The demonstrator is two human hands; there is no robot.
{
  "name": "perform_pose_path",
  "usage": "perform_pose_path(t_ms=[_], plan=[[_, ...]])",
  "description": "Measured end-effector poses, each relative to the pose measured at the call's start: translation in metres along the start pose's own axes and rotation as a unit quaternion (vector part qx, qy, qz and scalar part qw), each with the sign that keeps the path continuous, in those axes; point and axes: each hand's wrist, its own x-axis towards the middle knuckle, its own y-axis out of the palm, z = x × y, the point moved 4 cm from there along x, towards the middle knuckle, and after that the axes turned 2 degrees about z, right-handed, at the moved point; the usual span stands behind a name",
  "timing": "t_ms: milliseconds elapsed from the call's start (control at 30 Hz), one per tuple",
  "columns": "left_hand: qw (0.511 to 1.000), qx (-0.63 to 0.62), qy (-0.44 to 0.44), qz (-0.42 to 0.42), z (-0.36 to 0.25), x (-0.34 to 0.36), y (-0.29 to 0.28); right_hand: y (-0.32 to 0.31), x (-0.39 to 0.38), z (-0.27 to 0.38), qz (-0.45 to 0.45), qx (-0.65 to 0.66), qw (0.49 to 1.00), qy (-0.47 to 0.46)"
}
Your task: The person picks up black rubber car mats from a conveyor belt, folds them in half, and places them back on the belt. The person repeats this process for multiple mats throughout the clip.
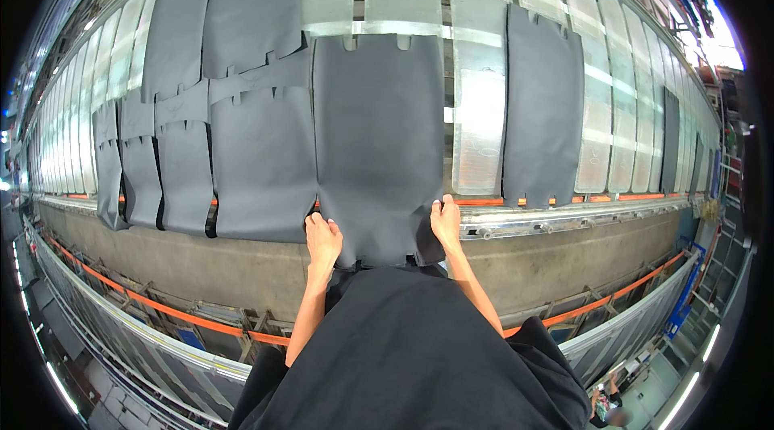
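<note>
The grey sheet [377, 123] seems soft and light (it creases), best held by the side edges, where left hand [324, 240] and right hand [445, 222] clamp their fingers.

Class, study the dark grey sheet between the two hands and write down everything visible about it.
The dark grey sheet is roughly rectangular, matte and smooth, looking like flexible leather or rubber. Two small notches cut its far edge; its near edge is also notched. Most of it lies flat over pale panels, while the near end extends past them toward the person, rippled and creased. The left hand and right hand grip opposite sides near that end.
</note>
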Motion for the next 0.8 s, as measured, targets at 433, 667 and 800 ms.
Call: perform_pose_path(t_ms=[433, 667, 800], plan=[[0.963, -0.046, -0.118, 0.237, 0.020, 0.029, -0.001, 0.000, 0.003, -0.003, -0.004, 0.083, 0.996, -0.018], [0.958, -0.124, 0.233, 0.111, -0.200, -0.031, -0.108, -0.127, -0.010, 0.085, -0.032, 0.052, 0.990, -0.126], [0.925, -0.125, 0.358, 0.037, -0.309, -0.061, -0.120, -0.244, 0.019, 0.083, -0.173, 0.076, 0.959, -0.212]])
